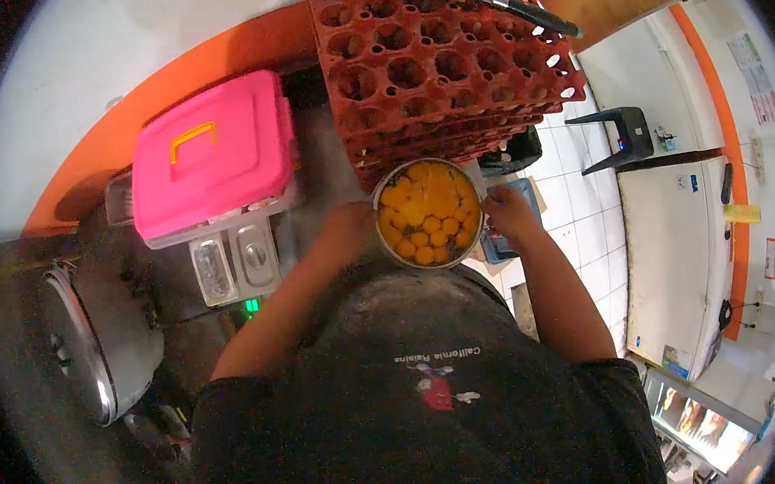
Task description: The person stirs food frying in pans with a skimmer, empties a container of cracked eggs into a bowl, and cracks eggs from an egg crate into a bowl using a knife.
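A round metal pot [381,240] full of cracked eggs, with several whole yolks [431,211] showing, is held in front of my body. My left hand [350,228] is closed at the pot's left side; it is dim and its fingers are partly hidden. On the opposite side my right hand [511,214] grips the rim or a handle there, which I cannot make out. Just beyond the pot rises a stack of red egg trays [429,75], and a long knife [515,6] with a black handle lies across the top.
To the left stand a pink-lidded box [217,155] with a yellow handle and small steel containers [255,257]. A large lidded pot [113,336] is farther left. On the right are a white tiled floor [577,218], a black stool-like object [620,137] and a white fridge [680,255].
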### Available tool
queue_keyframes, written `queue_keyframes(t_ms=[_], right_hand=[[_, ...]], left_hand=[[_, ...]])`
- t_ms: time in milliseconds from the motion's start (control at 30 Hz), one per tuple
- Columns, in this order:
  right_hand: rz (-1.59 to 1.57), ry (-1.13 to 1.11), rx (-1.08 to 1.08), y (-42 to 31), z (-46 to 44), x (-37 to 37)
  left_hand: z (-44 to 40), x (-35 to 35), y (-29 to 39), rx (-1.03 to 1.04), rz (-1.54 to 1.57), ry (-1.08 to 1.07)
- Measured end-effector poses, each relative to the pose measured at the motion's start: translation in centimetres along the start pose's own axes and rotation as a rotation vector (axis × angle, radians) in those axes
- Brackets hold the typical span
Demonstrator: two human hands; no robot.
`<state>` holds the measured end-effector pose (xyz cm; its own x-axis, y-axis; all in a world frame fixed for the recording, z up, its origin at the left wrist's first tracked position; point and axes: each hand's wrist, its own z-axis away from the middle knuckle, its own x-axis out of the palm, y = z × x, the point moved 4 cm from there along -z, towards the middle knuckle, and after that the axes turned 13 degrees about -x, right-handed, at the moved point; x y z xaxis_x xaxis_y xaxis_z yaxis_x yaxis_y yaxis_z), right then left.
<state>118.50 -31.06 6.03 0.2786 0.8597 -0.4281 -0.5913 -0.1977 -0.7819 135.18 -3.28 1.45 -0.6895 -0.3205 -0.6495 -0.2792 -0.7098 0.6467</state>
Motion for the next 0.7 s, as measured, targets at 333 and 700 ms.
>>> queue_keyframes(t_ms=[333, 700], right_hand=[[-0.043, -0.042, 0.054, 1.4, -0.7, 0.0], [0.039, -0.064, -0.023, 0.0, -0.2, -0.2]], left_hand=[[-0.4, 1.4, -0.6, 0.122, 0.126, 0.098], [0.7, 1.6, 0.1, 0.045, 0.184, 0.129]])
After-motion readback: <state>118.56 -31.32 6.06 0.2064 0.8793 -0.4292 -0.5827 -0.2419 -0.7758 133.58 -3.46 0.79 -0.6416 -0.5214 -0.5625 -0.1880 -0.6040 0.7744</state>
